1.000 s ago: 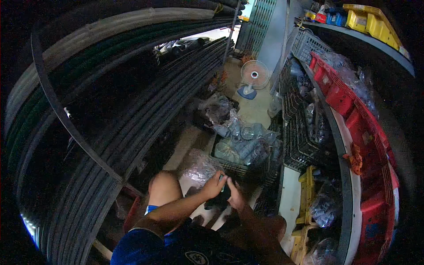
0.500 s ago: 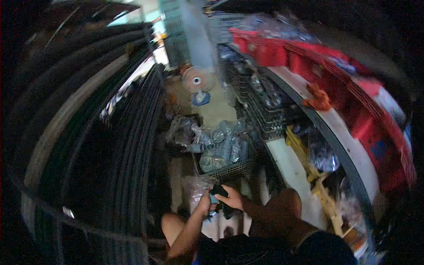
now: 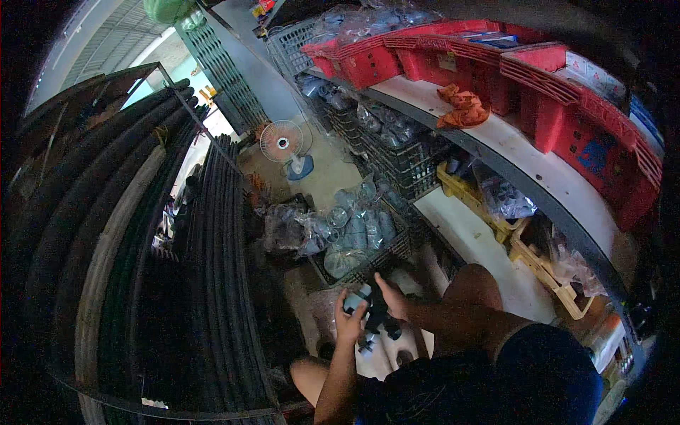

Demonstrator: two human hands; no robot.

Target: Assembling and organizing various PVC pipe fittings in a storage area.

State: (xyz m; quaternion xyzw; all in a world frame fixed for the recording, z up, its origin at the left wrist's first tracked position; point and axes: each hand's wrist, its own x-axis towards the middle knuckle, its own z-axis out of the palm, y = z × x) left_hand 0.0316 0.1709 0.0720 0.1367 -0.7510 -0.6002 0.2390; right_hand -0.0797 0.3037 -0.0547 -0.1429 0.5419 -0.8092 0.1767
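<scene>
Labels first. Row of red plastic crates [image 3: 552, 117] along the upper right shelf; one carries a dark blue patch, another a small pale label, lettering too small to read. White-and-blue printed package [image 3: 593, 74] in the crate row, its print equally unreadable. Faint markings on the dark blue shirt [image 3: 425, 393], lost in shadow.

Held piece: small pale blue-grey blocky item [image 3: 356, 299], smooth-looking, lighter than everything around it. It sits in the left hand [image 3: 348, 322], in front of the lap, on the near side of a black slatted plastic basket [image 3: 393, 258] filled with grey rounded pieces in clear plastic bags [image 3: 363, 232]. Left fingers curl around the item, thumb against its near side.

Right hand [image 3: 393, 299] just beside, fingers extended and close together, pointing away from the body. Black irregular piece [image 3: 376, 303] between the hands; cannot tell whether the right fingers grip it or only lie against it, nor whether it joins the pale item.

Small dark pieces [image 3: 391, 329] below the hands, outlines murky. Legs partly hidden by arms and shirt; forearms dim. Outer rim of the view falls to black.
</scene>
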